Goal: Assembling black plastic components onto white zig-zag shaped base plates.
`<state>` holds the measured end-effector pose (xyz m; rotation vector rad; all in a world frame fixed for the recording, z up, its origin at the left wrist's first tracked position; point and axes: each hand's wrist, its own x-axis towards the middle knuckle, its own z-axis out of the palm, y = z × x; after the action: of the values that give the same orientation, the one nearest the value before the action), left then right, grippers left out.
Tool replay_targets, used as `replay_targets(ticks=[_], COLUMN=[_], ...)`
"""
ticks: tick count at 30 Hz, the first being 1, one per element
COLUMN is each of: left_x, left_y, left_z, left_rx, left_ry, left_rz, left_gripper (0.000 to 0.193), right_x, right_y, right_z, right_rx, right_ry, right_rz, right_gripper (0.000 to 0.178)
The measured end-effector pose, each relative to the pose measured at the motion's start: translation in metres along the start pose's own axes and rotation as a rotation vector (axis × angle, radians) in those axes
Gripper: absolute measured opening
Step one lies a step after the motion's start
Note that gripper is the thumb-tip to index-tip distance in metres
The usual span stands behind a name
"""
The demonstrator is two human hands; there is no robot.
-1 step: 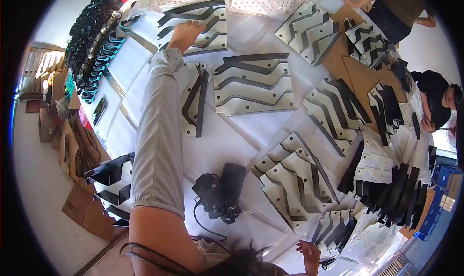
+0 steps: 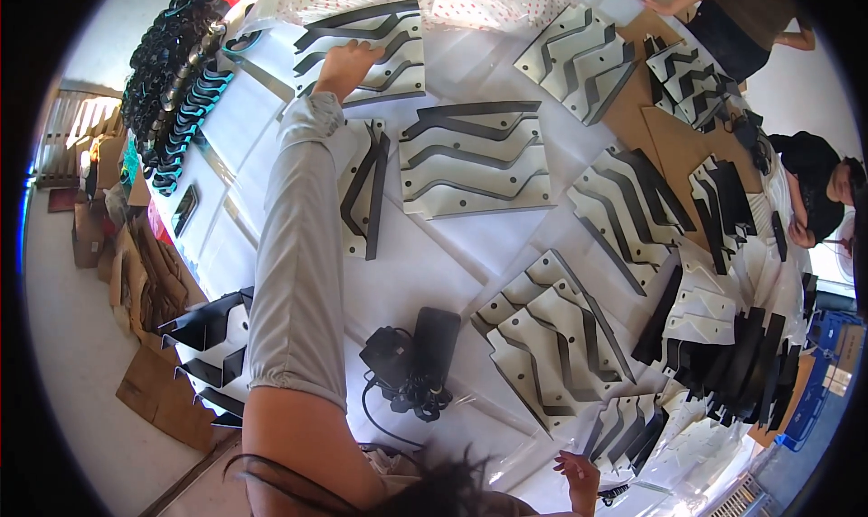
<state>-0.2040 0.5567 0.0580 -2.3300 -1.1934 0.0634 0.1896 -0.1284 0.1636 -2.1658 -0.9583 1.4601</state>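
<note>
The left hand [image 2: 346, 65], fingers spread flat, presses the grey panel with black zigzag strips [image 2: 366, 48] at the table's [image 2: 425, 255] far edge, apparently positioning it, while the right hand [image 2: 579, 474] hovers open-fingered at the near edge.

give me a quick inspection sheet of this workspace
surface: white table, largely covered with parts.
job's things: grey panel with black zigzag strips at the far side; similar panels spread across the table.
clutter: black device near the front edge; stack of black parts far left; cardboard pieces on the floor.
hands: left hand stretched out, resting on the far panel; right hand low near the front edge, open, holding nothing.
cables: black cable looping from the device.
surroundings: two other people at the right side.
</note>
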Motion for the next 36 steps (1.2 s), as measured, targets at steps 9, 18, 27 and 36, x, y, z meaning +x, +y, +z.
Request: replay_targets(ticks=[9, 18, 27, 36], left_x=[-0.009, -0.015, -0.038, -0.020], left_y=[0.022, -0.002, 0.022, 0.025], left_z=[0.022, 0.015, 0.015, 0.027], left_rx=[-0.074, -0.589, -0.263, -0.286], left_ry=[0.047, -0.047, -0.121, -0.391], left_rz=[0.076, -0.195, -0.138, -0.050], left_gripper=[0.030, 0.043, 0.038, 0.026], right_x=[-0.001, 0.011, 0.001, 0.021], right_y=[0.011, -0.004, 0.011, 0.015], right_z=[-0.002, 0.006, 0.007, 0.013], right_rx=[0.153, 0.041, 0.226, 0.304], right_ry=[-0.064, 0.034, -0.069, -0.083], right_rz=[0.140, 0.058, 0.087, 0.116], right_gripper=[0.029, 0.028, 0.021, 0.022])
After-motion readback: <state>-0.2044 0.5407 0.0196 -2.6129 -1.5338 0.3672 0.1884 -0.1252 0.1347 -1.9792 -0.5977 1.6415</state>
